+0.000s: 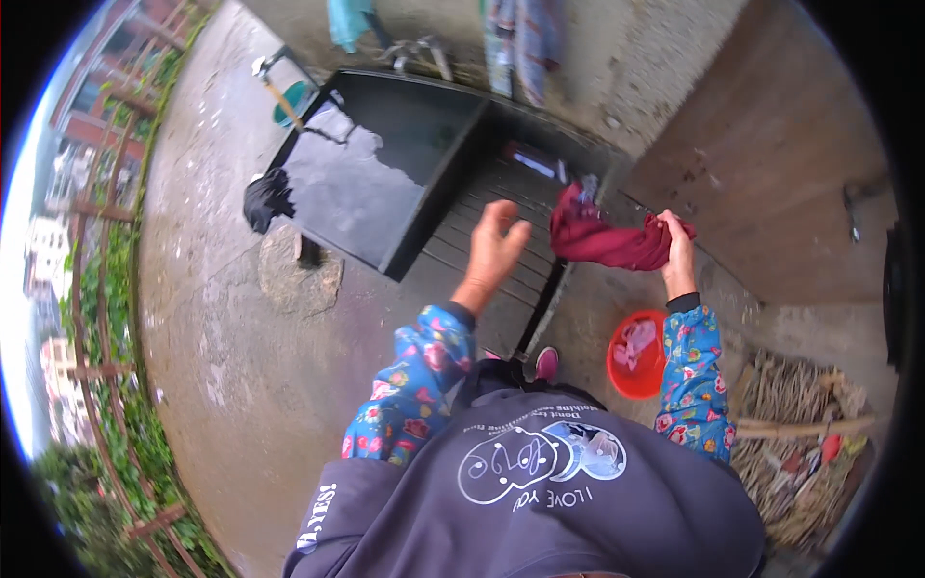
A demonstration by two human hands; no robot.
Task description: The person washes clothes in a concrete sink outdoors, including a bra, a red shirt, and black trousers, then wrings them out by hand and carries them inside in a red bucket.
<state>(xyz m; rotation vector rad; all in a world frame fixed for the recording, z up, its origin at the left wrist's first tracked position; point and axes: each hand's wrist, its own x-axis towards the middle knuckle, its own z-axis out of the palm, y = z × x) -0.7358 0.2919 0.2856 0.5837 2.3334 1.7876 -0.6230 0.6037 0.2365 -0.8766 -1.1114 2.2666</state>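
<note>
My right hand [676, 249] grips one end of a bunched dark red cloth [611, 235]. The cloth stretches left from my fist, and its far end droops at the right edge of the ridged washboard [498, 249]. Above that washboard my left hand [495, 246] is empty, thumb and fingers apart. The washboard forms the right side of a dark outdoor wash sink [412, 238]; its left basin holds water [354, 195]. Near the back of the ridged side lies a long object [538, 162], too unclear to name.
An orange-red basin [636, 383] with pink cloth [636, 343] stands on the floor. A black cloth [267, 201] hangs over the sink's left corner. Behind are a tap [437, 58] and hanging towels [524, 43]. A brown panel [766, 166] and a stick bundle [795, 404] stand right.
</note>
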